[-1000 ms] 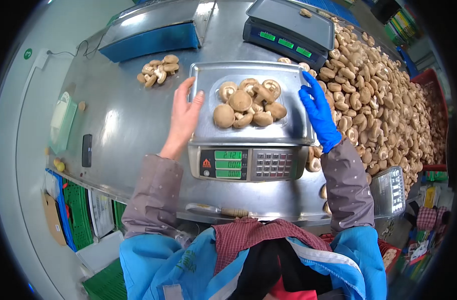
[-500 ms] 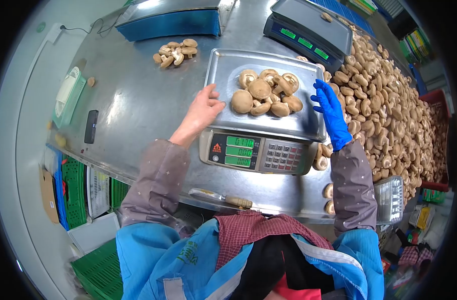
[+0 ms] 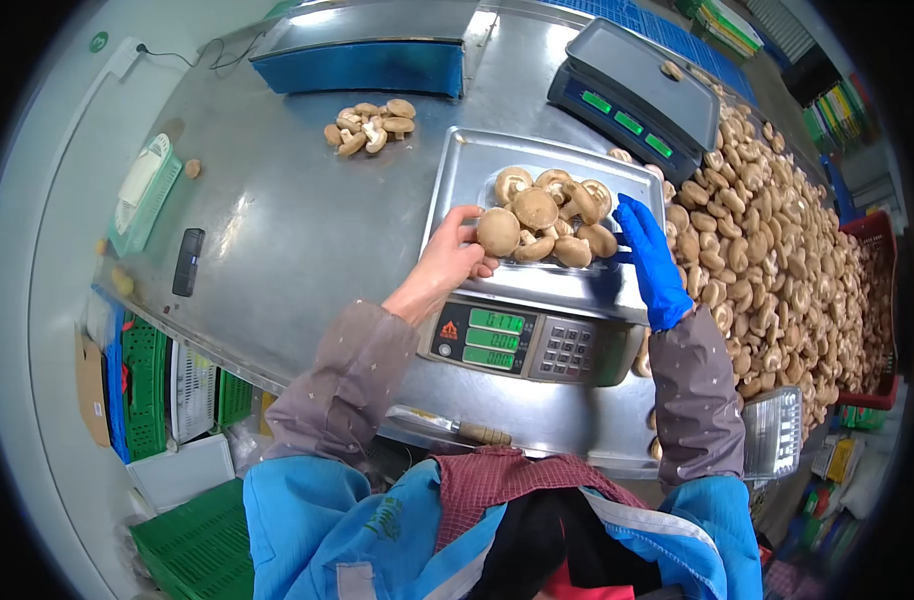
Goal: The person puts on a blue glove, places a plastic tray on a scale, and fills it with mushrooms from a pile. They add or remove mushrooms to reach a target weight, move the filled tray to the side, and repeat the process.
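A heap of brown-capped shiitake mushrooms [image 3: 535, 209] rests on the metal pan [image 3: 460, 170] of a scale [image 3: 477, 340] with green-lit readouts. My bare left hand [image 3: 445, 262] is at the heap's left edge, its fingers apart and curved beside a round-capped mushroom [image 3: 498, 233]. On the other side, my right hand [image 3: 652, 262], in a blue glove, has its fingers stretched upward over the pan's right part. Its fingertips are right by the rightmost mushroom [image 3: 599, 239]. The two hands flank the heap.
A large pile of mushrooms [image 3: 757, 240] covers the right side. Behind stand a second scale [image 3: 637, 75] and a blue-sided box [image 3: 362, 68]. A small mushroom group [image 3: 370, 126], a phone [image 3: 188, 262] and a green basket [image 3: 142, 200] lie leftward. A wooden-handled knife [image 3: 484, 433] lies in front.
Both hands have moved in toward the heap from the pan's edges, the left one now right beside the mushrooms. The whole view has shifted slightly.
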Available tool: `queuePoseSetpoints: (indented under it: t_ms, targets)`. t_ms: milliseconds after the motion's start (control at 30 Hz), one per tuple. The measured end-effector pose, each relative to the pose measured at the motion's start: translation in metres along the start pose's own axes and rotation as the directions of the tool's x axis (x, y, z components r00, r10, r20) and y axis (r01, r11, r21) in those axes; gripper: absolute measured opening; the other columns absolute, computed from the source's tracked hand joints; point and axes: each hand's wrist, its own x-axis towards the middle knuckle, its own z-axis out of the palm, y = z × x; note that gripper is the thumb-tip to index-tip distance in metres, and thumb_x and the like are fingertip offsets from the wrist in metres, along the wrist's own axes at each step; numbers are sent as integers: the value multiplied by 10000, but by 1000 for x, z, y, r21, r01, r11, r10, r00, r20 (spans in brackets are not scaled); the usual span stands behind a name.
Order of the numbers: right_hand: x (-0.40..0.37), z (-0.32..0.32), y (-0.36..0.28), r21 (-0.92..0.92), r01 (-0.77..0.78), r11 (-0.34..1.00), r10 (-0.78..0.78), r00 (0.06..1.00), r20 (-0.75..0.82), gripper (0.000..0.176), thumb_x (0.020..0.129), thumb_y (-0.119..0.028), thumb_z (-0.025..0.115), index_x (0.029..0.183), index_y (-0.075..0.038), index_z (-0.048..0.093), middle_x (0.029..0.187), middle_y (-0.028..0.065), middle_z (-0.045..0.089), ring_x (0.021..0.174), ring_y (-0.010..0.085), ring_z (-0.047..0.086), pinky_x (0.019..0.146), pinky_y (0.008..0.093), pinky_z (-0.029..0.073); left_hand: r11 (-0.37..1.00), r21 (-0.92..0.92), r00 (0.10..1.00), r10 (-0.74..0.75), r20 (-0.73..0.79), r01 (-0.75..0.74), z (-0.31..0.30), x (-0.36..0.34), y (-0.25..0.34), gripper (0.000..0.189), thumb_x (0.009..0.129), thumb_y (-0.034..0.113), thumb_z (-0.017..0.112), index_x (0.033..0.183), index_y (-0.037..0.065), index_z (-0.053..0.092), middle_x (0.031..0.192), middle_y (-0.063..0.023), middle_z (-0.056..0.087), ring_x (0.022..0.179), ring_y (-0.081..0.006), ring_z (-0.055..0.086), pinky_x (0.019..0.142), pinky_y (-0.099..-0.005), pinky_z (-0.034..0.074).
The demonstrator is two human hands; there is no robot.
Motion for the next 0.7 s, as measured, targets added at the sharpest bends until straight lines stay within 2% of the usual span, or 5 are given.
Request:
queuePoseSetpoints:
  t_ms: [33, 100, 233, 400, 700]
  targets:
    - [0, 8, -6, -1, 8, 1000, -8, 1000, 8, 482, 856, -373, 548, 1233, -94, 438, 987, 40, 535, 861, 107, 506, 685, 251, 430, 1000, -1, 1000, 8, -8, -8, -5, -2, 1, 498, 778, -74, 413, 1244, 47, 287, 1030, -140, 513, 740, -150, 560, 635, -230, 471]
    - [2, 25, -16, 22, 65, 998, -65, 997, 34, 481, 862, -380, 536, 1242, -105, 431, 989, 22, 534, 854, 107, 515, 683, 266, 436, 970, -238, 997, 34, -73, -51, -18, -6, 3, 505, 780, -98, 387, 1250, 54, 282, 1024, -161, 511, 790, -180, 573, 648, -255, 487]
    - [4, 56, -36, 196, 67, 978, -118, 958, 261, 496, 883, -349, 508, 1303, -119, 378, 1205, 65, 484, 916, 130, 536, 726, 287, 455, 913, -371, 980, 119, -157, -170, -79, -9, 7, 544, 771, -127, 366, 1271, 61, 264, 1026, -184, 515, 803, -222, 579, 659, -277, 499]
    - [-2, 70, -47, 107, 111, 988, -140, 936, 322, 429, 907, -288, 470, 1287, -100, 403, 1204, 60, 492, 925, 129, 536, 748, 261, 446, 908, -312, 921, 160, -355, -278, -162, -14, 6, 562, 746, -153, 321, 1265, 53, 261, 1047, -199, 495, 785, -224, 567, 626, -295, 491]
    - [-22, 40, -40, -62, 101, 993, -89, 980, 176, 449, 917, -342, 418, 1266, -60, 413, 1172, 100, 522, 880, 131, 559, 733, 255, 446, 944, -285, 845, -12, -535, -167, -224, 6, -44, 535, 766, -149, 274, 1269, 30, 252, 1102, -204, 454, 775, -218, 566, 633, -279, 495]
